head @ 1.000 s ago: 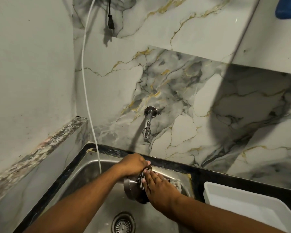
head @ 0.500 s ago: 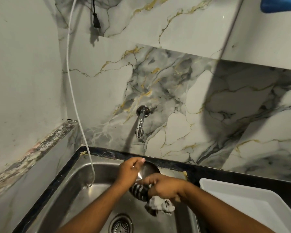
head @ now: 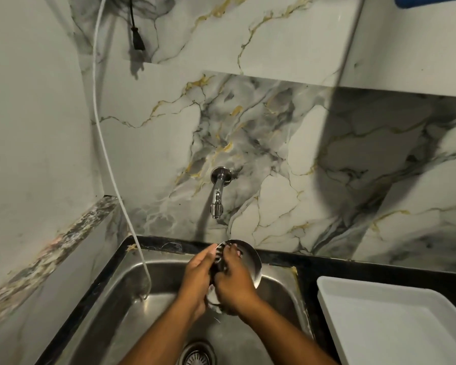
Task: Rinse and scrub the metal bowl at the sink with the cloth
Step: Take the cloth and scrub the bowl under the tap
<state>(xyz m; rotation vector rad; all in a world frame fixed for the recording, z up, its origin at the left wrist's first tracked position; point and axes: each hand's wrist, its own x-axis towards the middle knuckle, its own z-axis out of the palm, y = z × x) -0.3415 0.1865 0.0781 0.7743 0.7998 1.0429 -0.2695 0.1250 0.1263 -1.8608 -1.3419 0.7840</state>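
Observation:
A shiny metal bowl [head: 249, 262] is held on edge over the steel sink [head: 111, 306], its hollow facing me. My left hand [head: 196, 277] grips the bowl's left rim. Inside the bowl, my right hand [head: 234, 283] presses a black-and-white striped cloth [head: 218, 256]; only a little of the cloth shows between my two hands. A wall tap [head: 217, 196] sits above the bowl, and I see no water running from it.
A white plastic tray [head: 395, 322] stands on the black counter to the right of the sink. The drain strainer [head: 198, 355] lies below my forearms. A white cord [head: 108, 164] hangs down the wall into the sink's left side. A black plug [head: 138, 43] dangles higher up.
The bowl has been tipped up so its hollow faces me. My right hand has moved with the cloth from the bowl's outside into its inside. The hanging end of the cloth is now bunched between my hands.

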